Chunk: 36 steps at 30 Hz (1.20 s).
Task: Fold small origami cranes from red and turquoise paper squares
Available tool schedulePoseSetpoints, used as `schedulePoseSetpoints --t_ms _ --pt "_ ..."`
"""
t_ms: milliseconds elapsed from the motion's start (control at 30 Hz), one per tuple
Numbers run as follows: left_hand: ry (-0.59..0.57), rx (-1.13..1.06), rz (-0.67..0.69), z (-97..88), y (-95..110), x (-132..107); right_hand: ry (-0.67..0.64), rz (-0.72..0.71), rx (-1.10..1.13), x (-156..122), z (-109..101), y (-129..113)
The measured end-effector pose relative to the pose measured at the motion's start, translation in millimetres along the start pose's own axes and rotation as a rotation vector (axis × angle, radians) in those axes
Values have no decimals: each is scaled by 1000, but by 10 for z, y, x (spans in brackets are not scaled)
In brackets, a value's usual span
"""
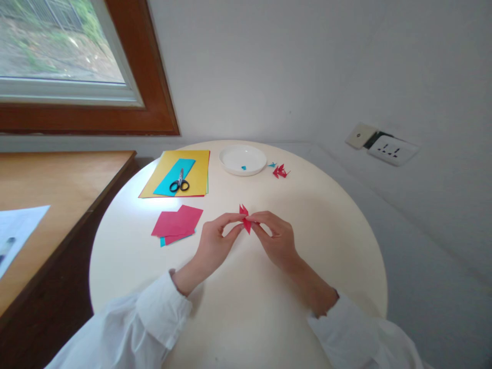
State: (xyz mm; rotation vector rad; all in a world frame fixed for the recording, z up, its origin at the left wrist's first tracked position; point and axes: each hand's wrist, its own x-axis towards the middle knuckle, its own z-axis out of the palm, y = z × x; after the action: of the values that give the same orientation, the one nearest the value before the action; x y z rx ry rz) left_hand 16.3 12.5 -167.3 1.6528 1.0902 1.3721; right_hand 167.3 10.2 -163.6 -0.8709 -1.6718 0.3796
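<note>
Just above the middle of the round white table (246, 318), both my hands pinch one small red folded paper piece (247, 226) with pointed tips. My left hand (217, 241) grips its left side between thumb and fingers. From the other side, my right hand (277, 238) holds it the same way. The fingertips nearly meet and cover part of the paper. Left of my left hand lie overlapping red paper squares (175, 224), with a blue sheet (162, 241) showing beneath them.
At the back left, scissors (180, 182) rest on a blue strip (184, 169) over yellow sheets (161, 171). A white plate (243, 171) holds a blue scrap (243, 167). Right of it are small red folded papers (281, 171) and a blue one (272, 164). A wooden desk (77, 174) stands left.
</note>
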Motion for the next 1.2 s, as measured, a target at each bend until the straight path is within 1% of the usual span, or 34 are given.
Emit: schedulePoseSetpoints --t_ms 200,400,467,667,900,1033,1200 --pt "0 91 56 -17 -4 -6 -2 -40 -29 -11 -6 17" --pt "-3 129 60 -21 -11 -9 -21 -51 -21 -1 -27 33" --pt "-2 120 54 -19 -4 -11 -32 -35 -15 3 -27 33" --pt "-8 70 27 -7 20 2 -47 128 37 -7 20 18" --pt "41 52 -17 24 -17 9 -46 396 201 -55 83 13" --pt "57 23 -21 39 -17 9 -27 496 260 -55 92 12" --pt "77 -83 -41 48 -38 5 1 620 371 -36 106 8"
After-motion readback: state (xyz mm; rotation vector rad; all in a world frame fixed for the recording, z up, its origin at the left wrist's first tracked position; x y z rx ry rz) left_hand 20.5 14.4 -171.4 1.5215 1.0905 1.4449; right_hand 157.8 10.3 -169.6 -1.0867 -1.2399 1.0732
